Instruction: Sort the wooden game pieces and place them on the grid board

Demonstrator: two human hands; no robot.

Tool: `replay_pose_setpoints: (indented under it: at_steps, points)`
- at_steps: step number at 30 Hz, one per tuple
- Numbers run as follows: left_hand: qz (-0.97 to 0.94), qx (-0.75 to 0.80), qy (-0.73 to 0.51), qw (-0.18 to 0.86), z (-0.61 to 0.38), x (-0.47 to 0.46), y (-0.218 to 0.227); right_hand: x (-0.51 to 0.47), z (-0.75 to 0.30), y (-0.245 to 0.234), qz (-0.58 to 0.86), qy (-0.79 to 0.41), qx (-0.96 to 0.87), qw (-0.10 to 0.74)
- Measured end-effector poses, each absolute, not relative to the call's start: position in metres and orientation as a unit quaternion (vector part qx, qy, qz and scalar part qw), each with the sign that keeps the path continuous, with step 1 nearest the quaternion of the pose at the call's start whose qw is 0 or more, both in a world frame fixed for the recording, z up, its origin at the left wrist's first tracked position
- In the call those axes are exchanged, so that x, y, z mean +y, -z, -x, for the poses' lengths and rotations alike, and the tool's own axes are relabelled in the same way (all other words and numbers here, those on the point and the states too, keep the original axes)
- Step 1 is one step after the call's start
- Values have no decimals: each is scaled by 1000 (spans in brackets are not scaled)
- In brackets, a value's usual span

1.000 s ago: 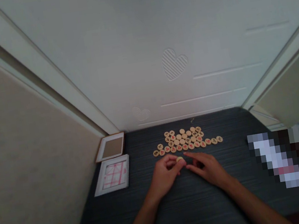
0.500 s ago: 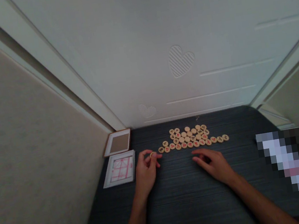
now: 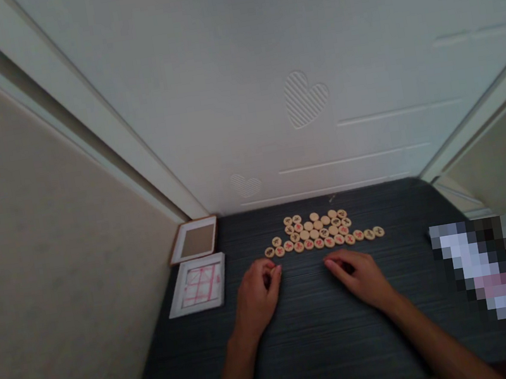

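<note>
As the left hand (image 3: pixel 254 292) swings in from beyond the left end of a row of round pieces (image 3: pixel 319 243), it comes to a spot just in front of that end, its fingers curled and the thumb nearly meeting them. Half a second ago a piece showed between those fingers; now none can be made out clearly, and whether the hand has hold of it cannot be told. The right hand (image 3: pixel 359 272), set in front of the row's middle and apart from it, has its thumb and forefinger drawn together where a gap showed before; no piece is visible there, though the inside of the palm is hidden. The row appears unchanged on the dark table (image 3: pixel 316 346), which suggests the piece seen moments ago has not joined it and that the change lies in the hands alone. Just behind the row sits a staggered block of pieces (image 3: pixel 314 234), some marked in red or black, others blank. Well left of the row lies a white tray (image 3: pixel 178 294) with pink lines, and farther behind the row's level, also to its left, a brown-bottomed tray (image 3: pixel 200 241).
</note>
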State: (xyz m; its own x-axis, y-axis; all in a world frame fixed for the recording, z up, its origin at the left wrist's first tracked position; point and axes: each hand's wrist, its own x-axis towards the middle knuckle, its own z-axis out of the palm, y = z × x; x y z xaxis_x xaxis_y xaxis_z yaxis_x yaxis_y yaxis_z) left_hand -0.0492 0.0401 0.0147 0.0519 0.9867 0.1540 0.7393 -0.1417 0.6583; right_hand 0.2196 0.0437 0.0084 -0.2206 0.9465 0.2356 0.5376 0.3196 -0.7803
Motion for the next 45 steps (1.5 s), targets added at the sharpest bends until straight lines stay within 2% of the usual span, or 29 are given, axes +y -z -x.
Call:
replay_pose_setpoints:
  at_steps: [13, 22, 45]
  points:
    - [-722, 634, -266, 77, 53, 43, -12, 44, -219, -9, 518, -278, -729, 351]
    - [-739, 622, -243, 91, 57, 40, -13, 45, -220, -9, 519, -274, -727, 355]
    - [-708, 646, -273, 80, 55, 42, -8, 45, -221, -11, 525, -272, -728, 348]
